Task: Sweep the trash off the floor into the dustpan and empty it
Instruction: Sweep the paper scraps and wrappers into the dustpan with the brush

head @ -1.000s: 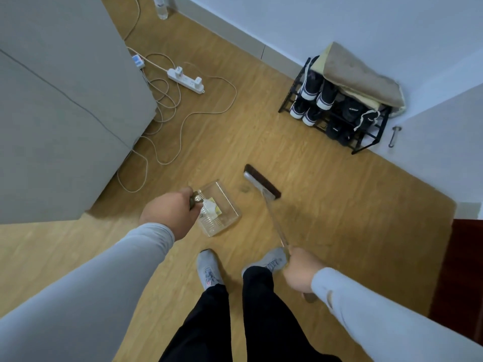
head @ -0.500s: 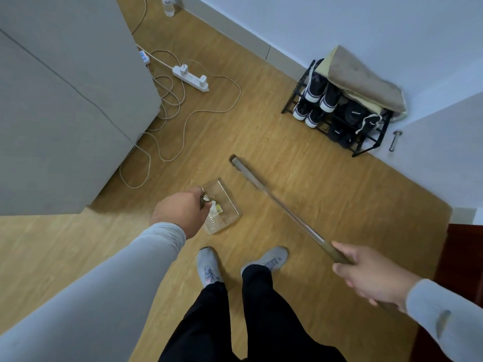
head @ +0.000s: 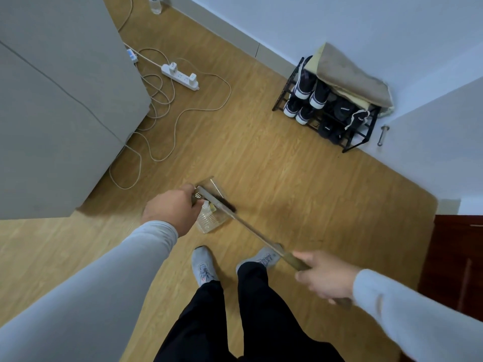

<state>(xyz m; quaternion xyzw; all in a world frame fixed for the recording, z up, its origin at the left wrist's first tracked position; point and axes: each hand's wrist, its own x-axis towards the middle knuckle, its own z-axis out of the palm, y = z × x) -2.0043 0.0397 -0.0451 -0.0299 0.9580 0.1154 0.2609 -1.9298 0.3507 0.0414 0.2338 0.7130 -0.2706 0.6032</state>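
A clear plastic dustpan [head: 212, 221] hangs just above the wooden floor [head: 300, 184] in front of my feet. My left hand [head: 171, 211] grips its handle. Pale bits of trash [head: 209, 207] lie inside the pan. My right hand [head: 325, 276] holds the long handle of a broom [head: 251, 227]. The broom's dark bristle head [head: 218, 202] lies across the top of the dustpan, close to my left hand.
A grey cabinet [head: 60, 105] stands at the left. A white power strip [head: 180, 77] and loose cables [head: 159, 121] lie beside it. A black shoe rack [head: 329, 111] with shoes and a folded cloth stands by the far wall. Dark wooden furniture [head: 454, 259] is at the right.
The broom head swung from the floor beyond the dustpan back onto the pan's top. My right hand moved out to the right. My left hand stayed on the dustpan handle.
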